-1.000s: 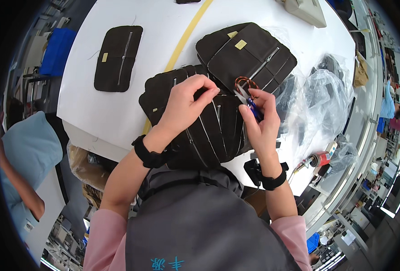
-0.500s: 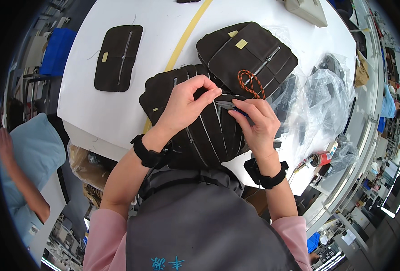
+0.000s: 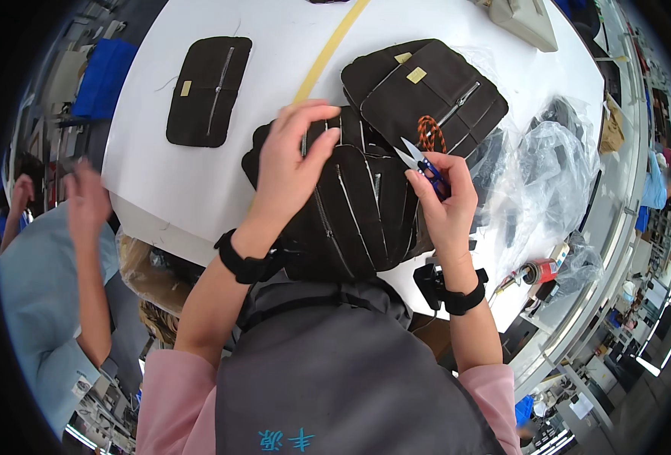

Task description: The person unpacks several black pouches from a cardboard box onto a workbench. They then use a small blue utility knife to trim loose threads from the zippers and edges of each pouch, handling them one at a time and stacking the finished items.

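My right hand (image 3: 449, 197) grips a pair of thread snips (image 3: 419, 158) with blue handles. Their two pointed blades stand apart and point up and left. A loop of orange-and-black cord (image 3: 429, 130) rises beside the snips. Over the left part of a dark brown zippered bag (image 3: 358, 205) hovers my left hand (image 3: 294, 163), thumb and fingers apart, with nothing visible between them. The bag lies close in front of me, several zips facing up. Behind it, to the right, rests another dark bag (image 3: 396, 91) with a small yellow label.
At the left of the white table (image 3: 142, 171) lies a flat dark zippered piece (image 3: 208, 91). Clear plastic wrapping (image 3: 551, 163) heaps up at the right, with a red can (image 3: 540, 271) near it. A co-worker's raised hand (image 3: 87, 201) shows at far left.
My left hand has loosened its pinch and moved up and left. My right hand has drawn the snips right, away from the bag, and their blades now show. The co-worker's arm has risen.
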`<state>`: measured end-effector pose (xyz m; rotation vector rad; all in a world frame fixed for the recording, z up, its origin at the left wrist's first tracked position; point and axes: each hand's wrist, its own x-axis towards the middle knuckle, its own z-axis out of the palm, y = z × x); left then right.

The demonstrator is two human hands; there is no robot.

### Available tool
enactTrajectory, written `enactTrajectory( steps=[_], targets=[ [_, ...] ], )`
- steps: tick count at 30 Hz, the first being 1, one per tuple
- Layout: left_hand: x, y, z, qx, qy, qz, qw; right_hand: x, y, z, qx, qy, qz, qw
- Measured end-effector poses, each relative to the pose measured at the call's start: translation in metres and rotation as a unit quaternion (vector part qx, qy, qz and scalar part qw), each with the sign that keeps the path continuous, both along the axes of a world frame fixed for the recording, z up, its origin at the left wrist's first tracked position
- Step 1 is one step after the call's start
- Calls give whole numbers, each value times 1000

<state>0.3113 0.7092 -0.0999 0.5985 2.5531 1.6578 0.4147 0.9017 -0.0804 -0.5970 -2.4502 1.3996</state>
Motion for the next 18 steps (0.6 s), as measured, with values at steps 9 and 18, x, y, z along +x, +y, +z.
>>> enactTrajectory(
  steps=[9, 18],
  targets=[
    [24, -56, -13, -35, -169, -69, 983, -8, -15, 6, -13, -55, 53, 997],
    [16, -53, -9, 37, -152, -89, 984, -2, -25, 7, -91, -73, 75, 990]
  ],
)
